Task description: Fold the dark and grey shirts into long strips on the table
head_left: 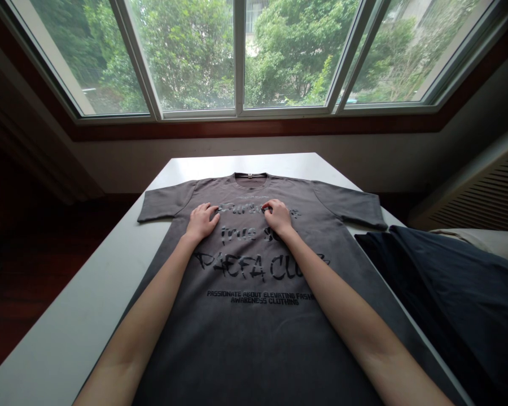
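A grey T-shirt (245, 316) with black lettering lies spread flat, front up, on a white table (80, 316), collar toward the window. My left hand (201, 221) rests palm down on the chest print, fingers together and slightly curled. My right hand (278, 216) lies a little to the right of it, also flat on the print, fingers bent against the cloth. Both forearms stretch over the lower part of the shirt. Neither hand grips a fold that I can see.
A dark navy cloth (449, 293) lies bunched at the table's right edge beside the shirt. A wide window (241, 56) with trees outside runs behind the table. A slatted beige panel (482, 192) stands at right; dark floor lies at left.
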{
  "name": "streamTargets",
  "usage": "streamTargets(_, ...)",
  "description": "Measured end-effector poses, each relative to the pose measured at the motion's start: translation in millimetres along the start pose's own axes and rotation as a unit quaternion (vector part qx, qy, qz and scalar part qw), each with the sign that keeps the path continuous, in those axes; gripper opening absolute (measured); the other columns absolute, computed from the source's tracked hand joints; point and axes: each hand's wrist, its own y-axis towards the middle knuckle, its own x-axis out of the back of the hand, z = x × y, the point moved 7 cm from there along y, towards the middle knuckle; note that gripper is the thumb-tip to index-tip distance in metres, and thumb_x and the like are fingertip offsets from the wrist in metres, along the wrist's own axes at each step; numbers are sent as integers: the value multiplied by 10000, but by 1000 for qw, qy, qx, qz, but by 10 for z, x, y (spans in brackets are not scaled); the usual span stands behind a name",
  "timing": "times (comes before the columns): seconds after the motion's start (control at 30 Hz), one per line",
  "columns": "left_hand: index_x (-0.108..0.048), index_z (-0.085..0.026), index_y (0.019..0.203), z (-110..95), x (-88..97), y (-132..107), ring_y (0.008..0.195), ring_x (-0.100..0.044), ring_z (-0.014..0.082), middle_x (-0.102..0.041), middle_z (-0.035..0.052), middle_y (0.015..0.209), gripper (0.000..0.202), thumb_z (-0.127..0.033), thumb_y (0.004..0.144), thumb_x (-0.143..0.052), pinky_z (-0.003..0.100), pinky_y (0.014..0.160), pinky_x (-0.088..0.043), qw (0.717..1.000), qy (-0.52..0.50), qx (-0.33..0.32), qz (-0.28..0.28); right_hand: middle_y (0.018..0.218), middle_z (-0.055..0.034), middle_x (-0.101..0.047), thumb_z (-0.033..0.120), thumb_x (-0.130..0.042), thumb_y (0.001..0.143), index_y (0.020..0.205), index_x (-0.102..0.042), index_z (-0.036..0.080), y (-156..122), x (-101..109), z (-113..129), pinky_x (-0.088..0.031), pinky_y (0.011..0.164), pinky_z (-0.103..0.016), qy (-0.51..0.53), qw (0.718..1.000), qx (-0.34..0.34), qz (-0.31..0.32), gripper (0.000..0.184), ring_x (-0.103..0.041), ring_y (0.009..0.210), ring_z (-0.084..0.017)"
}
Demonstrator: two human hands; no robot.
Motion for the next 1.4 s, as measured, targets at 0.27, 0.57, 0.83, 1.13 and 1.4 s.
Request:
streamTargets(0.27, -597, -155, 1173, 997, 763, -88, 1130, -568, 271, -641, 119, 1212, 350, -274, 945, -360, 421, 988, -432, 959, 4, 241, -152, 1118, -61, -660, 95, -483, 785, 908, -709, 201, -6, 13, 7, -416, 973, -320, 5, 1000, -4, 1, 279, -568, 1068, -223)
streamTargets(0.57, -564, -91, 1093, 1961, 917, -643, 1325, -309, 486, -426, 310, 1386, 677, -610, 683, -709, 647, 1060, -224, 868, 62, 456, -184, 1109, -65, -663, 94, -493, 789, 901, -711, 203, -3, 15, 15, -422, 959, -325, -1, 1000, -2, 0, 268, -571, 1052, -229)
streamTargets(0.83, -557, -213, 851, 1919, 816, -322, 1161, -535, 368, -646, 130, 1072, 270, -330, 675, -725, 580, 1035, -364, 837, -311, 324, -313, 1105, -69, -660, 97, -492, 787, 903, -709, 194, -2, 15, 17, -421, 954, -327, -1, 1000, 2, 0, 264, -570, 1052, -233)
streamTargets(1.13, -558, -198, 781, 377, 391, 289, 942, -637, 233, -677, 44, 934, 159, -255, 689, -676, 340, 859, -514, 969, -232, -59, -61, 1112, -66, -659, 102, -497, 789, 899, -711, 203, 7, 6, 5, -430, 946, -331, -1, 1000, 4, 1, 261, -570, 1050, -233)
streamTargets(1.4, -601, -215, 918, 162, -3, 109, 1228, -555, 283, -615, 106, 1316, 132, -270, 798, -606, 477, 1125, -331, 989, -132, -62, 39, 1121, -63, -659, 109, -502, 791, 897, -717, 207, 11, -7, -8, -426, 955, -337, -1, 1000, 6, -1, 259, -573, 1039, -235)
